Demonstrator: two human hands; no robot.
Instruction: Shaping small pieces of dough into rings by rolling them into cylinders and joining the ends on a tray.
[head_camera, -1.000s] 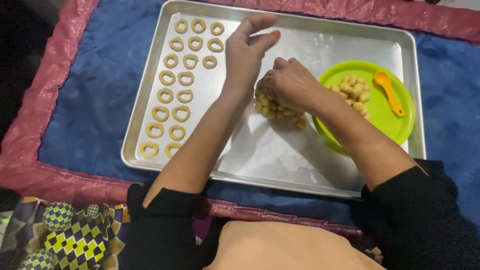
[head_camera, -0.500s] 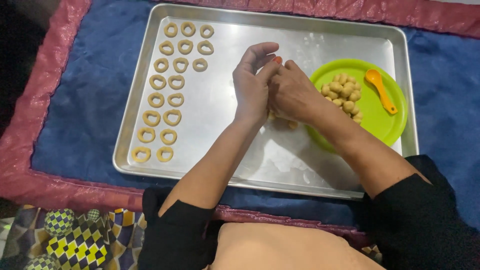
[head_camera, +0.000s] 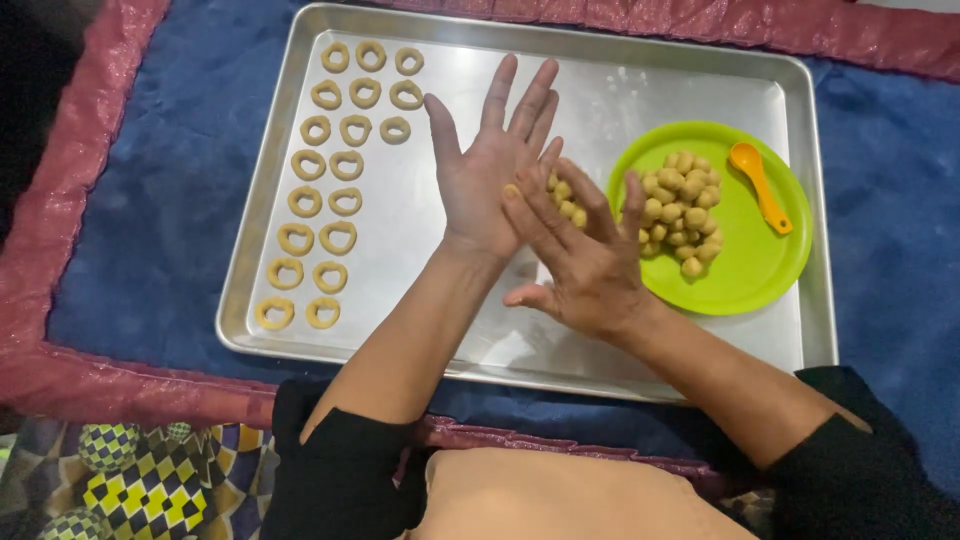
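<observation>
Since a second ago the left hand (head_camera: 495, 170) has turned palm-up and spread flat, fingers fanned toward the far edge of the metal tray (head_camera: 600, 370), and the right hand (head_camera: 580, 255) has come across its heel, fingers laid diagonally over it. Both hands are open and flat, pressed palm to palm; a small bit of dough (head_camera: 511, 190) seems to sit between them at the right fingertips, though too little shows to tell which way it points or how its long axis lies. The flat palms suit rolling rather than gripping. The remaining dough balls (head_camera: 680, 215) lie heaped on the green plate (head_camera: 740, 280) just right of the hands, with an orange spoon (head_camera: 760, 185) at its far side. Finished dough rings (head_camera: 330, 180) sit in tidy columns along the tray's left side, well apart from the hands, on the blue cloth (head_camera: 150, 220)
</observation>
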